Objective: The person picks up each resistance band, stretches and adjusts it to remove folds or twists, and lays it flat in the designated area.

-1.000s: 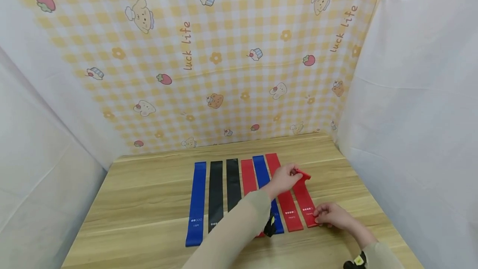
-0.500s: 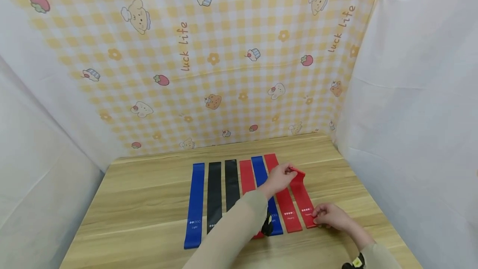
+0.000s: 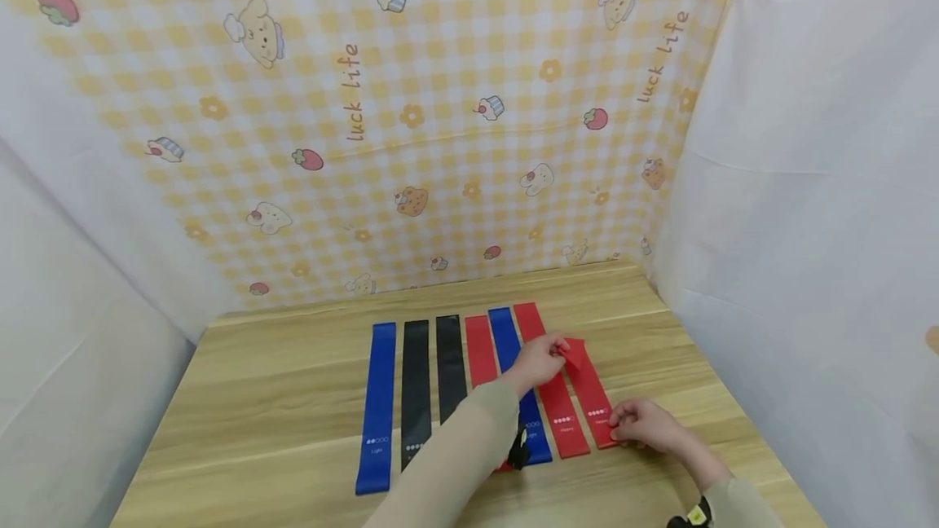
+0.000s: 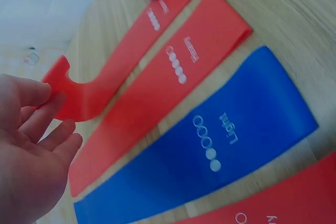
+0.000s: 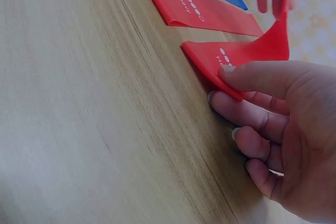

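Observation:
At the right end of a row of flat resistance bands lies a red "Heavy" band (image 3: 591, 389). My left hand (image 3: 538, 363) pinches its far end, which is lifted and bent back; in the left wrist view that raised end (image 4: 79, 100) curls up off the table. My right hand (image 3: 649, 424) pinches the near end between thumb and fingers, the thumb lying on top beside the printed label in the right wrist view. Just left of it is a second red "Heavy" band (image 3: 563, 414), partly behind my left hand.
Further left on the wooden table (image 3: 257, 398) lie a blue "Light" band (image 3: 504, 328), another red band (image 3: 480, 349), two black bands (image 3: 416, 373) and a blue band (image 3: 377, 406). My left forearm covers some near ends. A checked cloth (image 3: 440, 145) hangs behind.
My left hand has drawn the band's far end slightly left and nearer, and that end now folds over more. The right hand keeps its pinch on the near end. The head view has shifted slightly.

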